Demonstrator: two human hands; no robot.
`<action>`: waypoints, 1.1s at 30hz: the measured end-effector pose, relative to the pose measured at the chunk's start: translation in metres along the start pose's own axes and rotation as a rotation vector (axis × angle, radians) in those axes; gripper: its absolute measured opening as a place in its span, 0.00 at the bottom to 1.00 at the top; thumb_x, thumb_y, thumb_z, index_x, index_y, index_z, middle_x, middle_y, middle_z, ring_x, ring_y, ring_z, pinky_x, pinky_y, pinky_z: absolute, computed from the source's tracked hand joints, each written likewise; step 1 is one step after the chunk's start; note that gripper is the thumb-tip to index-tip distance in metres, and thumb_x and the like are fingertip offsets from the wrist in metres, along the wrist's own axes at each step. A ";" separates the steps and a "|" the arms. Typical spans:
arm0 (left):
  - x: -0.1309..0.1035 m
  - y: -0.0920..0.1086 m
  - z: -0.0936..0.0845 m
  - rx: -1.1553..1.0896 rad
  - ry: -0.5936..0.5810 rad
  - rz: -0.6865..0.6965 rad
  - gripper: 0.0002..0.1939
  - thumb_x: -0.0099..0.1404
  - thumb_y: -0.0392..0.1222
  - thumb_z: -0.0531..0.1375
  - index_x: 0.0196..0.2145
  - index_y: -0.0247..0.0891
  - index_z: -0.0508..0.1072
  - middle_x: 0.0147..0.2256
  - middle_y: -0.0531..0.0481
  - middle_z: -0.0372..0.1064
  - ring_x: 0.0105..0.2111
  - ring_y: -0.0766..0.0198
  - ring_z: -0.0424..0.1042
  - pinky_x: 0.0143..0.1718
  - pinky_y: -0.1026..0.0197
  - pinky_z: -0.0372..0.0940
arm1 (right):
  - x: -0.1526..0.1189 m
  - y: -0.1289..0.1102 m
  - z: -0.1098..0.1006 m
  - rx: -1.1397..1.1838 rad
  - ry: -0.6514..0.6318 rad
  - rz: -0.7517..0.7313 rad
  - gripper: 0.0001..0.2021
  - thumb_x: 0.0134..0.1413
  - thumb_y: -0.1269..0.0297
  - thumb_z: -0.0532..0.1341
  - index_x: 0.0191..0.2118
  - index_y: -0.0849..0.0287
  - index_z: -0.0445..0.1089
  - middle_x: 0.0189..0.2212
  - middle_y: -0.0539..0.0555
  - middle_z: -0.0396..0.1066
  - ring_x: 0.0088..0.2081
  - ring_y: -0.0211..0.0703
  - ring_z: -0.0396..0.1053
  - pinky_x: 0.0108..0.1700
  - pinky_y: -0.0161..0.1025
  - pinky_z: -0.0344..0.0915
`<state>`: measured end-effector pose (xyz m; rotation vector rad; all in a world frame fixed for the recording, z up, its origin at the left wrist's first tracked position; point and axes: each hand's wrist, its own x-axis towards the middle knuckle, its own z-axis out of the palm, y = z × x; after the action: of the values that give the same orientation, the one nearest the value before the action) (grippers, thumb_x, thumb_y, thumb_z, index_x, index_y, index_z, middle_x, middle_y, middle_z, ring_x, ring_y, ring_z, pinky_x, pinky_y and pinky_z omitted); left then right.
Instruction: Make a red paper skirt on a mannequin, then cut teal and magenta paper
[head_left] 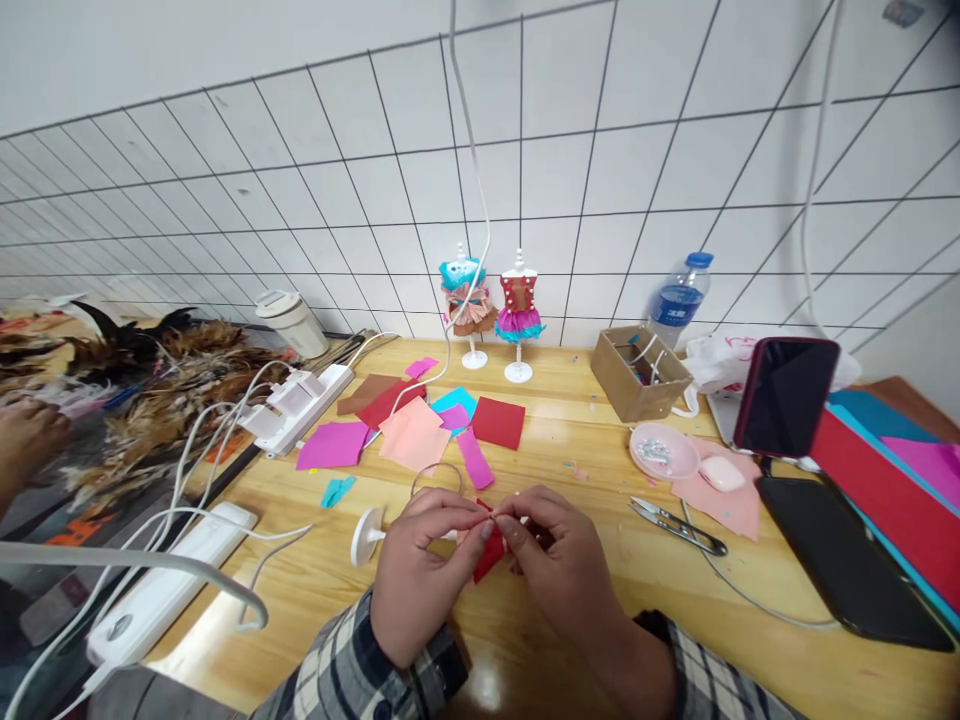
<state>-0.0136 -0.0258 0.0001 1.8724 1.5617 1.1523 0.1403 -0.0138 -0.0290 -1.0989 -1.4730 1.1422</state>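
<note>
Both of my hands meet at the lower middle of the view. My left hand (pixel 431 570) pinches a small piece of red fabric (pixel 489 556) between thumb and forefinger. From the other side my right hand (pixel 564 560) grips the same fabric, its fingertips nearly touching my left ones. A white stand base (pixel 366 537) lies on its side beside my left hand; the rest of that stand is mostly hidden by my hands. Just behind them is a thin ring (pixel 437 466). Two small dressed forms, one in turquoise and brown (pixel 469 300), one in red and magenta (pixel 519 308), stand near the wall.
Cut fabric pieces (pixel 415 433) lie behind my hands. At right are thread snippers (pixel 679 525), a pink dish (pixel 664 451), a cardboard box (pixel 640 373), a bottle (pixel 679 300) and a phone (pixel 787 396). Power strips (pixel 172 580) and cables are left; another person's hand (pixel 30 440) is beside feathers.
</note>
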 end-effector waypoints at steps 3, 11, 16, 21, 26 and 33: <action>0.000 0.000 0.000 0.010 -0.006 0.005 0.06 0.58 0.37 0.64 0.26 0.41 0.80 0.27 0.48 0.77 0.29 0.61 0.75 0.33 0.61 0.68 | 0.000 -0.001 -0.002 -0.040 -0.005 -0.037 0.07 0.56 0.66 0.60 0.32 0.58 0.75 0.28 0.53 0.71 0.27 0.38 0.68 0.26 0.32 0.64; -0.003 -0.003 0.003 -0.088 -0.010 -0.050 0.05 0.59 0.37 0.63 0.28 0.39 0.80 0.31 0.47 0.77 0.33 0.61 0.75 0.37 0.61 0.69 | -0.001 -0.005 -0.002 0.098 -0.061 0.116 0.06 0.56 0.62 0.59 0.33 0.58 0.67 0.27 0.48 0.66 0.23 0.33 0.64 0.22 0.29 0.62; -0.008 -0.009 0.008 -0.430 -0.020 -0.253 0.07 0.61 0.43 0.63 0.31 0.38 0.80 0.33 0.46 0.79 0.36 0.60 0.76 0.40 0.61 0.69 | 0.003 0.001 0.001 0.559 -0.071 0.426 0.13 0.55 0.53 0.61 0.34 0.57 0.62 0.19 0.41 0.62 0.14 0.27 0.51 0.13 0.25 0.49; -0.012 -0.014 0.008 -0.753 -0.048 -0.435 0.13 0.57 0.50 0.68 0.32 0.37 0.79 0.31 0.47 0.79 0.31 0.64 0.74 0.37 0.64 0.68 | 0.008 0.002 -0.012 0.803 -0.006 0.603 0.18 0.42 0.58 0.70 0.30 0.58 0.61 0.33 0.51 0.76 0.24 0.30 0.69 0.20 0.25 0.63; -0.010 -0.023 0.001 -0.794 -0.006 -0.513 0.15 0.52 0.51 0.70 0.30 0.37 0.79 0.31 0.47 0.79 0.32 0.64 0.74 0.38 0.65 0.67 | 0.035 -0.005 -0.068 0.635 0.251 0.346 0.18 0.36 0.60 0.73 0.28 0.58 0.64 0.27 0.48 0.75 0.27 0.32 0.72 0.30 0.29 0.71; -0.014 -0.032 -0.008 -0.643 -0.059 -0.495 0.17 0.53 0.56 0.68 0.31 0.39 0.79 0.35 0.47 0.79 0.38 0.58 0.75 0.43 0.62 0.67 | 0.127 -0.010 -0.164 -0.291 0.515 -0.009 0.15 0.56 0.60 0.57 0.45 0.60 0.74 0.35 0.55 0.77 0.31 0.39 0.74 0.38 0.40 0.72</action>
<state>-0.0392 -0.0320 -0.0241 1.0231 1.3013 1.1617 0.2808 0.1311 0.0203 -1.4548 -1.2472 0.5802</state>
